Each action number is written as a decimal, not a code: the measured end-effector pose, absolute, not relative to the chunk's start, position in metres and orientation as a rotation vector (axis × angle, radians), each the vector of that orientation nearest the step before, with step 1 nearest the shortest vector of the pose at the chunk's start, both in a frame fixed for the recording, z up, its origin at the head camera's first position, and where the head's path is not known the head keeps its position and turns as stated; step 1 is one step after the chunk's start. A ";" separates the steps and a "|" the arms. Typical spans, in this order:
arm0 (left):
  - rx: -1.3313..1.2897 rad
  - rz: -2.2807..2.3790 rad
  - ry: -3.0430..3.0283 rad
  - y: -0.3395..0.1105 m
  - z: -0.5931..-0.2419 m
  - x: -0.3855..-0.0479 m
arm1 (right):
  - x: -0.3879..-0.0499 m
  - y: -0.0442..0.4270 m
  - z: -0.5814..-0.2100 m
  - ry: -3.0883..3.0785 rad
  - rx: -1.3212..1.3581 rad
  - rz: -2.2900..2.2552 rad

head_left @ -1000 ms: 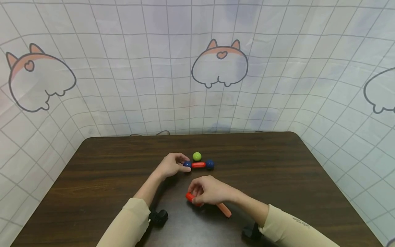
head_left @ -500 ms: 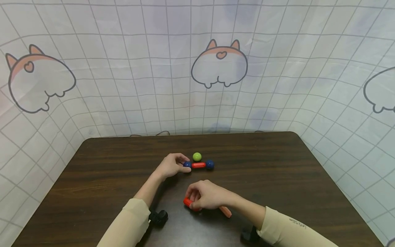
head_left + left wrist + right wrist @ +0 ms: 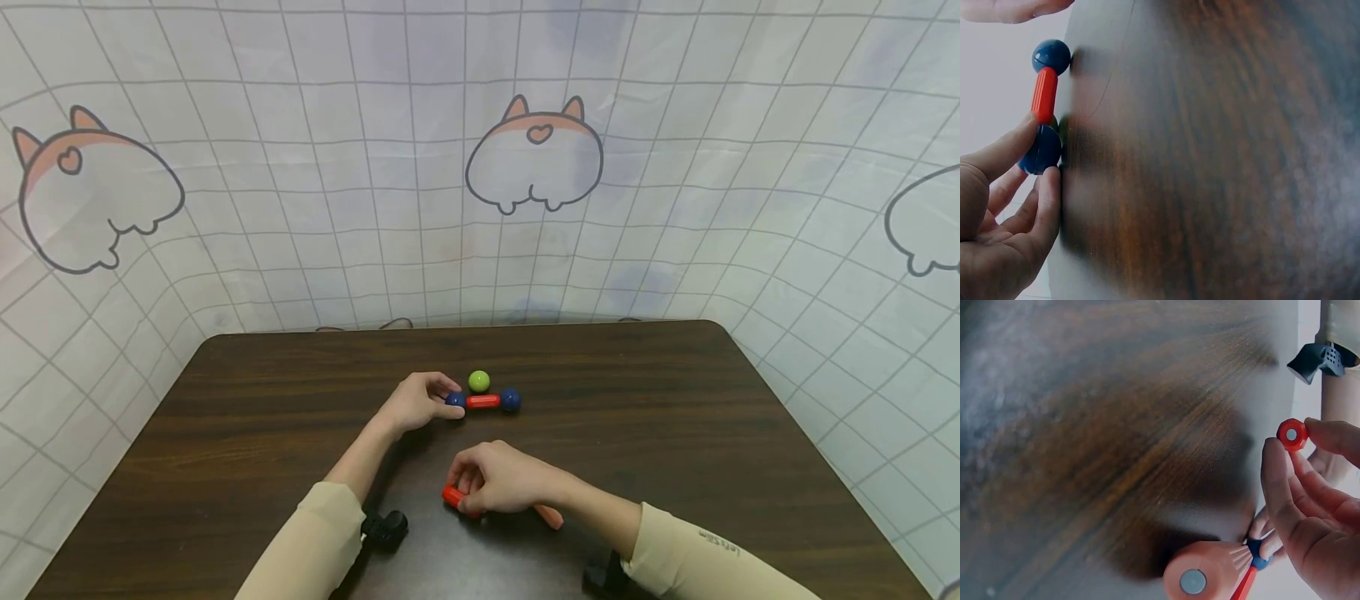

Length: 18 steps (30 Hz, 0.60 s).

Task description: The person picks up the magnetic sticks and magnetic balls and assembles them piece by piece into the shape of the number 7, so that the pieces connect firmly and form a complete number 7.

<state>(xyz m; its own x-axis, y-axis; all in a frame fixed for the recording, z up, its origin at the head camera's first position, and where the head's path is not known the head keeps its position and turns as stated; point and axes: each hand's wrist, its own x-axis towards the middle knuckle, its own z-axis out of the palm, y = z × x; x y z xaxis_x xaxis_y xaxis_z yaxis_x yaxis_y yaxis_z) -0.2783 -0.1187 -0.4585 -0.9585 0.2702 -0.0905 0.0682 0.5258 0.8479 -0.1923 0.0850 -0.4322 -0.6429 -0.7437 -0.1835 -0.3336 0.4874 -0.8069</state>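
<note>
With thumb and fingers, my left hand (image 3: 409, 406) pinches a blue ball (image 3: 1041, 150) at the left end of a red ribbed rod (image 3: 483, 402). A second blue ball (image 3: 510, 400) joins the rod's other end, so the three lie in a row on the table. My right hand (image 3: 508, 478), nearer to me, pinches another red magnetic rod (image 3: 453, 497) between thumb and fingers. In the right wrist view this held rod (image 3: 1292, 434) shows a round metal disc on its end. An orange magnetic rod (image 3: 551, 517) lies partly hidden under the right wrist.
Just behind the joined row sits a green ball (image 3: 478, 382). All of this rests on a dark wooden table (image 3: 645, 392) with rounded far corners. A white gridded cloth (image 3: 405, 208) hangs behind and at both sides.
My right hand has moved toward me and slightly left with the red magnetic rod, slowing toward the end. The left hand and the joined row have stayed in place.
</note>
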 end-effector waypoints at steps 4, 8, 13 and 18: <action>0.286 1.408 2.556 -0.119 -0.459 -0.279 | -0.193 0.085 -0.434 2.217 -0.892 -1.041; 0.284 1.405 2.554 -0.118 -0.459 -0.280 | -0.193 0.084 -0.435 2.213 -0.891 -1.041; 0.277 1.402 2.555 -0.118 -0.458 -0.279 | -0.194 0.083 -0.437 2.212 -0.889 -1.039; 0.272 1.403 2.555 -0.118 -0.458 -0.279 | -0.193 0.082 -0.436 2.210 -0.885 -1.036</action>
